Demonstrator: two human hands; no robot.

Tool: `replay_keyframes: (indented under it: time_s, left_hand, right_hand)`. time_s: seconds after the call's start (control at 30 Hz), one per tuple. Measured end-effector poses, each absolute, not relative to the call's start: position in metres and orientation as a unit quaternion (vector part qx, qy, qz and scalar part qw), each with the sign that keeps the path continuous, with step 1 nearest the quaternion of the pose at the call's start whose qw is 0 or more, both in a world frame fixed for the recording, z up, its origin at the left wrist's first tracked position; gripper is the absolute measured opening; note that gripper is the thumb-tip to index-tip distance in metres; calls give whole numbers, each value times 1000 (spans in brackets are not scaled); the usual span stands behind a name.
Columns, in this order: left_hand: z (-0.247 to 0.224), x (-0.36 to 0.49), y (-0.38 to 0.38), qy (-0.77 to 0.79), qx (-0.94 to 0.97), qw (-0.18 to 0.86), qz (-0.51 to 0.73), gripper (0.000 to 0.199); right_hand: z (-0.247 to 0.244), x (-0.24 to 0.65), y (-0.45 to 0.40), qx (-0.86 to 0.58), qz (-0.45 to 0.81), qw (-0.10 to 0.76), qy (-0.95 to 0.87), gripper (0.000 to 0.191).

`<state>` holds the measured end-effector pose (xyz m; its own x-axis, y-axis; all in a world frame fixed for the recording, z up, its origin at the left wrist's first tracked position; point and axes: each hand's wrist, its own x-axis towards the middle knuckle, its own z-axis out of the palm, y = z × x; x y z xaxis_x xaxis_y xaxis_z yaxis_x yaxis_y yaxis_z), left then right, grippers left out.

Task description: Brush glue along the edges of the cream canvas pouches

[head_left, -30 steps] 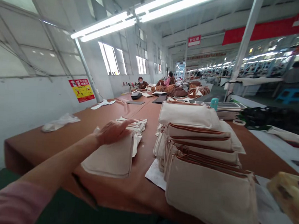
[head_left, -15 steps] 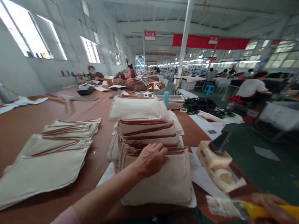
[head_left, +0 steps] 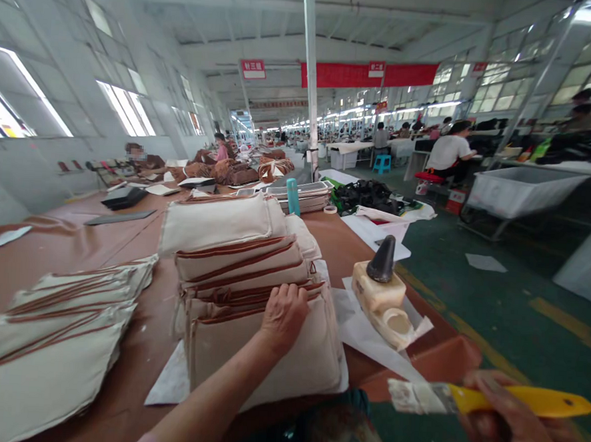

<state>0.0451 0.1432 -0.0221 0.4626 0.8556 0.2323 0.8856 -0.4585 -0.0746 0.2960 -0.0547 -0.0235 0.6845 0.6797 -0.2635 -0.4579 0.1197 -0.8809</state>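
Note:
My left hand (head_left: 284,317) rests on the top edge of the front pouch in a leaning stack of cream canvas pouches (head_left: 262,352) with brown trim. My right hand (head_left: 508,421), low at the right, is shut around a paint brush (head_left: 465,398) with a yellow handle and glue-stiffened white bristles. The bristles point left, in the air beyond the table corner. Between the brush and the stack, a cream block (head_left: 379,287) crusted with dried glue stands on white paper, with a dark cone (head_left: 383,260) on top. A flat pile of similar pouches (head_left: 52,339) lies left of my arm.
The brown table (head_left: 137,265) runs far ahead, with dark flat pieces, a teal bottle (head_left: 293,196) and stacked metal trays (head_left: 297,198). Co-workers (head_left: 450,150) sit nearby. A white wheeled bin (head_left: 522,191) stands on the green floor at right.
My left hand has moved from the flat pile onto the stack. The view has swung right, bringing the glue block and the brush in my right hand into sight.

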Motion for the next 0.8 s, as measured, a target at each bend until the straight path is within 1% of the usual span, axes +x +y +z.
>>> replay_keyframes:
  time_s: [0.13,0.23,0.37,0.43,0.47,0.57,0.63,0.73,0.8]
  left_hand:
    - [-15,48,137,-519,-849,28,-91,11]
    - [-4,39,127,-481,-870,-40,-98,8]
    - [11,26,105,-411,-876,-202,-149,9]
    - [18,25,93,-388,-862,-275,-176,11]
    - [21,25,87,-381,-857,-295,-182,12]
    - [29,26,71,-367,-848,-332,-190,13]
    - [30,25,64,-360,-842,-351,-195,12]
    - [29,20,59,-359,-833,-367,-205,11]
    - [27,17,57,-359,-832,-366,-209,10]
  right_hand:
    - [-12,279,-45,-522,388,750,-123,46]
    - [-11,280,-36,-496,371,771,-146,43]
    - [-4,278,-23,-457,361,783,-222,34]
    - [1,271,-15,-447,375,770,-257,33]
    - [3,265,-11,-449,383,758,-278,33]
    - [4,252,3,-479,371,714,-350,33]
    - [3,249,9,-506,331,693,-393,33]
    - [4,254,10,-528,262,693,-415,33]
    - [6,256,6,-513,264,710,-405,32]
